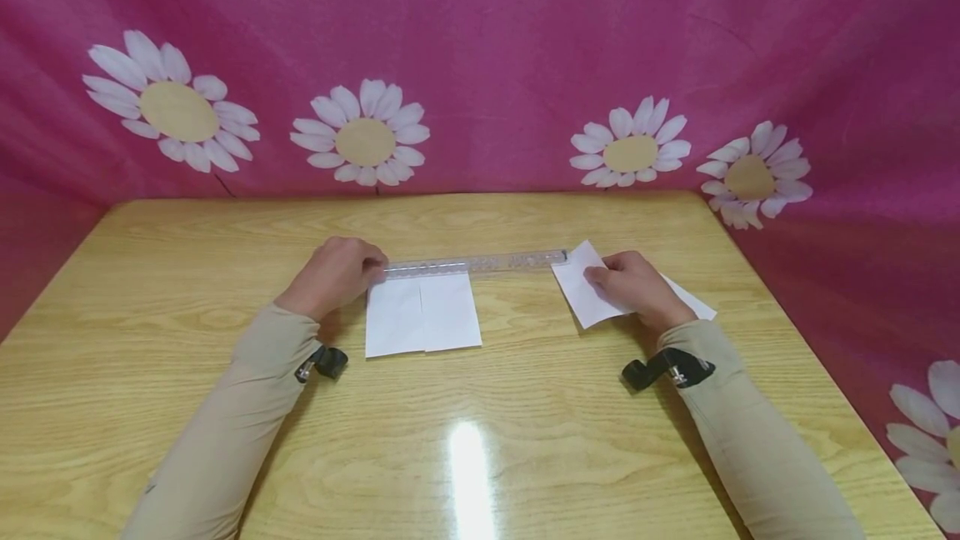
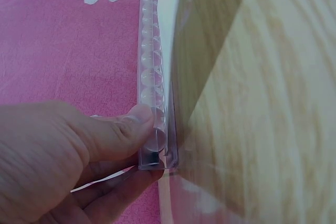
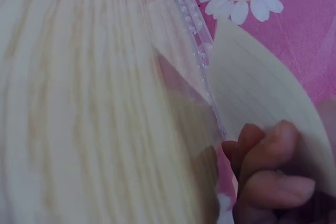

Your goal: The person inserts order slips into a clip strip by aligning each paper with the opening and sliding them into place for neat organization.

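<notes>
My left hand (image 1: 335,275) pinches the left end of a long clear plastic strip (image 1: 517,261). In the left wrist view, the thumb lies over the end of the strip (image 2: 149,72), which shows a row of round, bead-like shapes. Just below the strip, two white paper pieces (image 1: 396,319) lie side by side on the table, their top edges meeting it. My right hand (image 1: 636,286) grips a loose piece of white paper (image 1: 588,294) by the strip's right end. In the right wrist view, this paper (image 3: 257,77) bends upward above the curled fingers.
The wooden table (image 1: 555,407) is glossy and reflects a bright light near its front. Behind it hangs a pink curtain (image 1: 495,65) with large white daisies, which also runs along the right side. Black wrist mounts (image 1: 667,369) sit on both sleeves.
</notes>
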The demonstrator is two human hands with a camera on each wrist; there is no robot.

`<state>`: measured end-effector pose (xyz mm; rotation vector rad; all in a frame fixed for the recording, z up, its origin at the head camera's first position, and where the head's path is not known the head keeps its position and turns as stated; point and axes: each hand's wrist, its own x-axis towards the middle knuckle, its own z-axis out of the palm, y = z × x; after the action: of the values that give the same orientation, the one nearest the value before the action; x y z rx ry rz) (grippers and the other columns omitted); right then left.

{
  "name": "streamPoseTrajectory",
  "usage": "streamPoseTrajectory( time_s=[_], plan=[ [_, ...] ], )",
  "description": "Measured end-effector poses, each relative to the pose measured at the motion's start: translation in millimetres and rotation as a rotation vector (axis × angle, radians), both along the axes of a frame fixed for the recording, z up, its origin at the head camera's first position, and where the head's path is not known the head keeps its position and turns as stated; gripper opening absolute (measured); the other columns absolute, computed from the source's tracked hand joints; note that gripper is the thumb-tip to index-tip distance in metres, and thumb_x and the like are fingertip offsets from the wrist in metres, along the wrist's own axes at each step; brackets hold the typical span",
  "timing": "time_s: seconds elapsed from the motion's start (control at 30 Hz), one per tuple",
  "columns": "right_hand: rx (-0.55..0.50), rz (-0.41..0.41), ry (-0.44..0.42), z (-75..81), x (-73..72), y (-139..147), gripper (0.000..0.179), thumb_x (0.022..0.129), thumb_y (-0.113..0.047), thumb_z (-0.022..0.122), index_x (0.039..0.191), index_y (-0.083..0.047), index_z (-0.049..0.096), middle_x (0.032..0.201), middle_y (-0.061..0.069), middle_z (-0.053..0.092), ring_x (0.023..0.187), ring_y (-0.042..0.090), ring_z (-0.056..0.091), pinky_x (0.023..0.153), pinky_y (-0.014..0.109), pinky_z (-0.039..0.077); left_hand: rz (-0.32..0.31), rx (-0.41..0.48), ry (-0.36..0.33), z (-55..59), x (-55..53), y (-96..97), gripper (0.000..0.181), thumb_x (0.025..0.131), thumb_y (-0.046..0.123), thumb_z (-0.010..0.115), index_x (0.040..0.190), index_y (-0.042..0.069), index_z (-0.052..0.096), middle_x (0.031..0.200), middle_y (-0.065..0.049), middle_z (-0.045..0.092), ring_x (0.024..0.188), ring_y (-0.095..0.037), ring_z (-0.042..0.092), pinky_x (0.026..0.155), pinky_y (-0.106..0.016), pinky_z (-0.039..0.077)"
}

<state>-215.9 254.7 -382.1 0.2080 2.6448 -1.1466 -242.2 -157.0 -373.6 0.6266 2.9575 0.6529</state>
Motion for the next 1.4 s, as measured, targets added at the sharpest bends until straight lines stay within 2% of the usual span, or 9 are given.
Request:
streamPoseTrajectory(
  time_s=[0.27,0.5,0.67,0.9,1.07,1.2,1.4],
  plan=[
    [0.052,0.029,0.005,-2.9,0.3,-5,0.050,0.104,-0.033,0.055,0.132,0.007,0.064,0.104,0.014,0.068,0.085,0.017,0.062,0.077,0.024,0.049,-0.008,0.004,0.008,0.7,1.0,-0.8,0.023,0.098,0.009,0.070,0.118,0.002,0.077,0.117,-0.018,0.077,0.109,-0.033,0.071,0.100,-0.050,0.058],
    [0.060,0.043,0.024,-4.5,-2.1,-8,0.050,0.103,-0.033,0.056,0.132,0.007,0.065,0.103,0.015,0.070,0.085,0.017,0.063,0.077,0.024,0.049,-0.002,0.003,0.011,0.9,1.2,-1.4,0.023,0.098,0.010,0.070,0.118,0.002,0.077,0.117,-0.018,0.077,0.108,-0.032,0.071,0.100,-0.049,0.058],
    [0.072,0.055,0.015,-6.2,-4.4,-8,0.052,0.103,-0.035,0.055,0.133,0.006,0.065,0.106,0.016,0.070,0.090,0.021,0.063,0.080,0.025,0.048,-0.005,0.001,0.019,0.9,0.7,-2.5,0.022,0.098,0.010,0.070,0.117,0.003,0.077,0.116,-0.017,0.078,0.106,-0.031,0.071,0.099,-0.049,0.058],
    [0.080,0.045,-0.001,-6.2,-3.1,-10,0.052,0.103,-0.035,0.054,0.132,0.007,0.064,0.108,0.018,0.068,0.092,0.023,0.062,0.079,0.025,0.048,-0.008,-0.001,0.015,-1.3,-0.6,-1.8,0.021,0.098,0.010,0.070,0.117,0.003,0.077,0.115,-0.016,0.078,0.104,-0.029,0.070,0.098,-0.047,0.058],
    [0.036,0.026,-0.004,-5.2,-1.7,-13,0.053,0.103,-0.034,0.055,0.133,0.010,0.061,0.110,0.020,0.067,0.087,0.021,0.064,0.074,0.025,0.052,-0.010,0.002,0.020,-2.2,-0.4,-2.5,0.021,0.098,0.009,0.069,0.115,0.002,0.078,0.114,-0.016,0.078,0.102,-0.029,0.069,0.097,-0.047,0.059],
    [0.016,-0.003,-0.013,-4.3,-0.1,-16,0.056,0.103,-0.033,0.054,0.136,0.012,0.057,0.116,0.022,0.064,0.090,0.021,0.063,0.075,0.024,0.051,-0.023,0.005,0.029,-2.3,-1.0,-2.5,0.020,0.098,0.009,0.068,0.115,0.002,0.078,0.114,-0.017,0.078,0.105,-0.030,0.071,0.098,-0.048,0.058],
    [0.029,-0.019,-0.007,-5.3,1.3,-22,0.053,0.102,-0.033,0.055,0.131,0.011,0.061,0.113,0.021,0.065,0.090,0.023,0.063,0.075,0.025,0.051,-0.030,0.009,0.043,-3.0,-1.7,-2.5,0.017,0.098,0.008,0.068,0.110,0.002,0.079,0.110,-0.016,0.078,0.099,-0.028,0.069,0.096,-0.047,0.058]
  ],
)
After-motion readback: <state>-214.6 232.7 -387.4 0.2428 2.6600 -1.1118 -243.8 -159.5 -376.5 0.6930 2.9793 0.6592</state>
